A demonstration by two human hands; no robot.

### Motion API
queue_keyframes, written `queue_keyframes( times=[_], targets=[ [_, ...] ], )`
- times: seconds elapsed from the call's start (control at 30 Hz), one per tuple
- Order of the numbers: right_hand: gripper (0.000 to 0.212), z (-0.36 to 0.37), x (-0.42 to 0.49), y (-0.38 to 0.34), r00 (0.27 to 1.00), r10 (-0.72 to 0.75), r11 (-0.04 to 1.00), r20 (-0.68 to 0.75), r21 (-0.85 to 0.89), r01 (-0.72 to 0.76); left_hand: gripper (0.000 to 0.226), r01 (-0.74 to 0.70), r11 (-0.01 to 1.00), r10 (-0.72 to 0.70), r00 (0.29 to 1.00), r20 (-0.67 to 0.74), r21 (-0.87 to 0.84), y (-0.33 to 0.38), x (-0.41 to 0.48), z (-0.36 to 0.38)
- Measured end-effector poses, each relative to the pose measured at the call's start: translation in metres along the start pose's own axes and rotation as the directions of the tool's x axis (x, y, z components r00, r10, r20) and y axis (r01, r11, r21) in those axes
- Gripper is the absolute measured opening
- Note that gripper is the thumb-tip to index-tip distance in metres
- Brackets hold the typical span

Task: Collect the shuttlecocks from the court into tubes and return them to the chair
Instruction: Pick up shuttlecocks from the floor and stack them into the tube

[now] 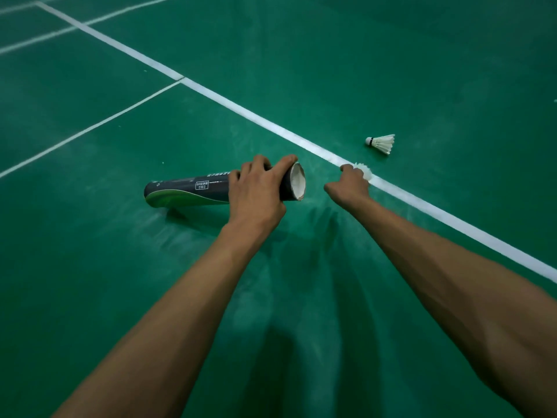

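My left hand [258, 191] grips a dark shuttlecock tube [187, 191] with a green stripe near its open end, holding it level above the green court; the white inside of its mouth faces right. Just to the right, my right hand [349, 184] curls round a white shuttlecock [364, 171] on the white court line, and most of that shuttlecock is hidden by the fingers. A second white shuttlecock [382, 143] lies on its side on the court beyond the line, cork end pointing left.
A broad white line [241, 111] runs diagonally from the upper left to the right edge of the green court floor [90, 267]. Thinner white lines cross at the left.
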State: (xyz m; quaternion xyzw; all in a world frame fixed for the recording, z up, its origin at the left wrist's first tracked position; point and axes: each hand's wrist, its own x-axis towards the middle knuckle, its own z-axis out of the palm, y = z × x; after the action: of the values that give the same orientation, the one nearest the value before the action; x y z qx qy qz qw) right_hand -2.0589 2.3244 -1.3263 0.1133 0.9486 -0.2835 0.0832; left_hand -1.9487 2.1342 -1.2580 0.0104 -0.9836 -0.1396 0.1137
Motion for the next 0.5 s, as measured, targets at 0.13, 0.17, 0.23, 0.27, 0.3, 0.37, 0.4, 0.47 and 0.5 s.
queue_keyframes(
  times=[0.13, 0.17, 0.23, 0.27, 0.3, 0.37, 0.4, 0.47, 0.5],
  targets=[
    [0.06, -0.001, 0.027, 0.024, 0.996, 0.059, 0.996, -0.073, -0.058, -0.064, 0.083, -0.015, 1.0, 0.014, 0.997, 0.07, 0.007, 0.019, 0.001, 0.009],
    [0.058, -0.004, 0.033, 0.031, 0.991, 0.072, 0.997, -0.109, -0.033, -0.076, 0.084, -0.02, 1.0, 0.018, 0.996, 0.089, 0.016, 0.023, 0.001, 0.009],
    [0.057, -0.01, 0.045, 0.042, 0.989, 0.083, 0.997, -0.122, 0.003, -0.084, 0.085, -0.02, 0.999, 0.016, 0.993, 0.117, 0.034, 0.028, 0.004, 0.007],
    [0.061, -0.013, 0.05, 0.047, 0.992, 0.091, 0.996, -0.091, 0.004, -0.091, 0.085, -0.017, 0.999, 0.012, 0.992, 0.124, 0.041, 0.031, 0.007, 0.006],
    [0.066, -0.017, 0.055, 0.052, 0.994, 0.098, 0.995, -0.052, -0.007, -0.098, 0.085, -0.013, 0.999, 0.007, 0.992, 0.127, 0.049, 0.033, 0.01, 0.005],
    [0.079, -0.022, 0.063, 0.062, 0.995, 0.093, 0.995, 0.022, -0.04, -0.092, 0.084, -0.005, 0.998, -0.003, 0.992, 0.127, 0.069, 0.039, 0.017, 0.006],
    [0.083, -0.022, 0.065, 0.066, 0.996, 0.078, 0.996, 0.05, -0.052, -0.076, 0.085, -0.004, 0.997, -0.007, 0.992, 0.13, 0.083, 0.044, 0.02, 0.007],
    [0.085, -0.017, 0.067, 0.07, 0.997, 0.048, 0.997, 0.067, -0.066, -0.043, 0.085, -0.011, 0.994, -0.006, 0.989, 0.148, 0.112, 0.054, 0.024, 0.012],
    [0.085, -0.015, 0.066, 0.071, 0.997, 0.044, 0.997, 0.059, -0.068, -0.04, 0.085, -0.019, 0.993, -0.001, 0.987, 0.162, 0.119, 0.06, 0.025, 0.014]
  ],
)
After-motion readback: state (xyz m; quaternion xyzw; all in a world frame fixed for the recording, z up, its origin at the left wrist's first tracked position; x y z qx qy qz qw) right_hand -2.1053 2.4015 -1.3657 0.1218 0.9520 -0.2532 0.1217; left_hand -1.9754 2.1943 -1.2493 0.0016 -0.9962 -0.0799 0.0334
